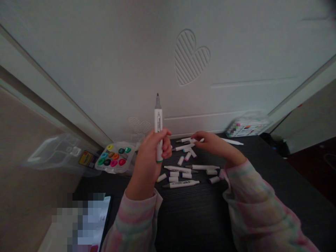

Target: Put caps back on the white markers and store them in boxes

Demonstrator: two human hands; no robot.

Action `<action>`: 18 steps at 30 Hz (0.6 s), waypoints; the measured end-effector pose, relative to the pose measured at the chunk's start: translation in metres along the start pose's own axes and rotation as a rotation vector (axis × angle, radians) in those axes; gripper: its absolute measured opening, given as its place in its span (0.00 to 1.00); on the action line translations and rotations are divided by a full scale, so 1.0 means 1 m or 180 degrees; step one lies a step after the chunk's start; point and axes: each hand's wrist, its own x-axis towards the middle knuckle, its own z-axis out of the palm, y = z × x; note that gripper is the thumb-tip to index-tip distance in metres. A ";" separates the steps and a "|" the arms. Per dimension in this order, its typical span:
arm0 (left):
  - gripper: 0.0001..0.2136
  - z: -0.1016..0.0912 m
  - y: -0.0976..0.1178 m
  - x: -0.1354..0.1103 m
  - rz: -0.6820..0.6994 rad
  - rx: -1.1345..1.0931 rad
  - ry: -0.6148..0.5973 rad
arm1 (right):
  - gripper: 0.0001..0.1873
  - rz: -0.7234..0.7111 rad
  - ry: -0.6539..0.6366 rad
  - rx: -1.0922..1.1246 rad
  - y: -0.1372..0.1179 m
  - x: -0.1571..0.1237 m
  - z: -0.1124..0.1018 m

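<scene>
My left hand (151,154) is closed round a white marker (158,119) and holds it upright, its uncapped dark tip pointing up and a green end below my fingers. My right hand (210,143) reaches down to a scatter of white markers and loose caps (183,171) on the dark floor (196,217), its fingers curled at a marker near the white door; whether it grips one I cannot make out. Both arms wear pastel striped sleeves.
A clear case (115,157) of markers with coloured caps stands at the left, next to a clear plastic lid (57,152). Another marker pack (246,126) lies at the right by the white door (191,59). A tablet (89,220) lies at the lower left.
</scene>
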 end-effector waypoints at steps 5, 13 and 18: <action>0.13 0.000 -0.007 -0.004 0.0011 0.1950 -0.0324 | 0.15 -0.0256 0.0573 0.0882 -0.013 -0.018 -0.024; 0.17 0.001 -0.002 -0.007 0.0330 0.3444 -0.0626 | 0.15 -0.0739 0.1558 0.2751 -0.020 -0.032 -0.032; 0.18 -0.001 -0.004 -0.007 0.0330 0.3591 -0.0650 | 0.15 -0.0814 0.1628 0.2525 -0.022 -0.032 -0.030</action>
